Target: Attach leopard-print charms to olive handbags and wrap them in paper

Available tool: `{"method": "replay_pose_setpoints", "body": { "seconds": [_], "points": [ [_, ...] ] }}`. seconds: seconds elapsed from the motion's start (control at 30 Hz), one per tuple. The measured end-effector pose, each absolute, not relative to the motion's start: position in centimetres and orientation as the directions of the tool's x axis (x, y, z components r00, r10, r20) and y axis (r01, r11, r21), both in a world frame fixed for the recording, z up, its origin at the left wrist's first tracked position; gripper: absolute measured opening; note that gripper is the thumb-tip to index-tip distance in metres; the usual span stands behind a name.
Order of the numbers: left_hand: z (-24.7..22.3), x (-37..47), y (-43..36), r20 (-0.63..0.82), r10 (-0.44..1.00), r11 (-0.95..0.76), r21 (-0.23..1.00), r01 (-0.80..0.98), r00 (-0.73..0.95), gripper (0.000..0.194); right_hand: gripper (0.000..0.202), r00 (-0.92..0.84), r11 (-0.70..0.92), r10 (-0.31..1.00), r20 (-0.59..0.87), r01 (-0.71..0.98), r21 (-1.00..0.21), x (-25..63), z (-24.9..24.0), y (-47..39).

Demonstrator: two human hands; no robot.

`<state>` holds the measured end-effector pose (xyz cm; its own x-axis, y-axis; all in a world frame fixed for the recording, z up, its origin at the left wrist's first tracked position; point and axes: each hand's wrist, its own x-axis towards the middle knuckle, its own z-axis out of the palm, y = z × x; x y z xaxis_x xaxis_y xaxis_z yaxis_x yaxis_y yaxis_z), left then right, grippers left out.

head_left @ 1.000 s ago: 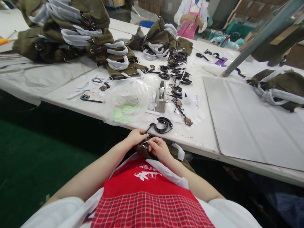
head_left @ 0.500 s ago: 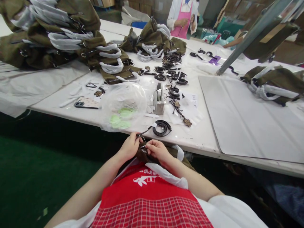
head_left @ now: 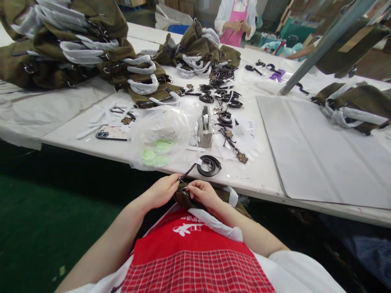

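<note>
At the table's front edge my left hand (head_left: 166, 188) is closed on the end of a dark strap. The strap (head_left: 208, 165) runs up to a coil with a white tag on the tabletop. My right hand (head_left: 202, 193) pinches metal hardware, perhaps a ring or zip, on an olive bag (head_left: 183, 198). That bag rests at my lap, partly under the table edge, with its handle (head_left: 232, 196) in white wrapping. Both hands are close together, and the strap's end lies near the hardware; whether they are joined is hidden by my fingers.
Olive bags (head_left: 91, 49) are piled at the left and more bags (head_left: 195, 49) stand at the back. A tape dispenser (head_left: 205, 132), a plastic bag (head_left: 159, 134), a phone (head_left: 111, 133) and flower charms (head_left: 242, 157) lie ahead. A metal pole (head_left: 324, 51) slants at right; a co-worker (head_left: 235, 24) stands across.
My left hand has shifted and turned, its fingers now straighter and lying over the strap's end. My right hand stays almost where it was. The co-worker's hands have come closer together.
</note>
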<state>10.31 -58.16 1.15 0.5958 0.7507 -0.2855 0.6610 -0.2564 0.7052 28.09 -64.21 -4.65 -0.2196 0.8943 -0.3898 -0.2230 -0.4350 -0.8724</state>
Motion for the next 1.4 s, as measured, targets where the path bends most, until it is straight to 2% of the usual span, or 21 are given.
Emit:
{"method": "replay_pose_setpoints", "body": {
  "seconds": [0.1,0.2,0.33,0.43,0.57,0.63,0.73,0.83,0.93,1.0,1.1,1.2,1.3,1.4],
  "points": [
    [1.1,10.8,-59.1,-0.279,0.767,-0.346,0.579,0.738,0.578,0.038,0.029,-0.208,-0.442,0.891,-0.403,-0.193,-0.876,27.9,-4.7,-64.0],
    [1.4,11.5,-60.1,-0.254,0.779,-0.418,0.471,0.777,0.573,0.032,0.025,-0.196,-0.445,0.889,-0.413,-0.165,-0.880,27.6,-5.0,-63.8],
    [1.7,11.8,-60.4,-0.204,0.830,-0.393,0.445,0.804,0.519,0.033,0.016,-0.090,-0.331,0.942,-0.323,-0.096,-0.939,27.4,-5.1,-64.2],
    [1.4,11.4,-60.1,-0.121,0.870,-0.394,0.413,0.821,0.479,0.030,0.025,0.013,-0.194,0.981,-0.194,0.001,-0.981,27.7,-4.5,-64.9],
    [1.0,11.0,-59.9,0.002,0.889,-0.423,0.387,0.820,0.458,0.032,0.014,-0.043,-0.195,0.980,-0.192,-0.058,-0.979,28.3,-3.2,-65.6],
    [1.2,11.1,-60.0,0.020,0.897,-0.403,0.442,0.801,0.441,0.034,0.015,-0.110,-0.251,0.964,-0.243,-0.070,-0.965,28.6,-2.7,-65.8],
    [1.6,11.5,-60.2,-0.010,0.920,-0.300,0.623,0.722,0.391,0.041,0.021,-0.200,-0.349,0.926,-0.320,-0.128,-0.928,29.0,-2.5,-66.0],
    [1.9,11.9,-60.1,-0.126,0.945,-0.071,0.820,0.568,0.301,0.040,0.035,-0.259,-0.332,0.931,-0.258,-0.304,-0.893,29.3,-2.4,-66.2],
    [1.8,12.0,-60.0,-0.285,0.920,0.161,0.902,0.400,0.271,0.024,0.042,-0.225,-0.256,0.957,-0.181,-0.373,-0.892,29.2,-2.9,-66.3],
    [1.7,12.0,-60.2,-0.313,0.905,0.202,0.913,0.355,0.289,0.023,0.035,-0.186,-0.246,0.963,-0.193,-0.326,-0.913,29.0,-3.4,-66.2],
    [1.7,12.0,-60.6,-0.276,0.888,0.145,0.927,0.346,0.367,0.023,0.028,-0.153,-0.210,0.971,-0.183,-0.188,-0.959,28.9,-3.8,-66.2],
    [1.9,12.0,-60.9,-0.245,0.857,0.079,0.932,0.354,0.453,0.023,0.027,-0.148,-0.056,0.987,-0.067,0.080,-0.995,29.4,-3.3,-66.3],
    [2.3,12.0,-61.0,-0.216,0.845,-0.002,0.913,0.407,0.490,0.022,0.024,-0.171,0.129,0.983,0.068,0.378,-0.917,30.1,-2.1,-66.4],
    [2.5,11.9,-60.9,-0.197,0.831,-0.081,0.882,0.465,0.520,0.022,0.022,-0.207,0.227,0.969,0.138,0.505,-0.833,30.5,-1.3,-66.4]
  ]
}}
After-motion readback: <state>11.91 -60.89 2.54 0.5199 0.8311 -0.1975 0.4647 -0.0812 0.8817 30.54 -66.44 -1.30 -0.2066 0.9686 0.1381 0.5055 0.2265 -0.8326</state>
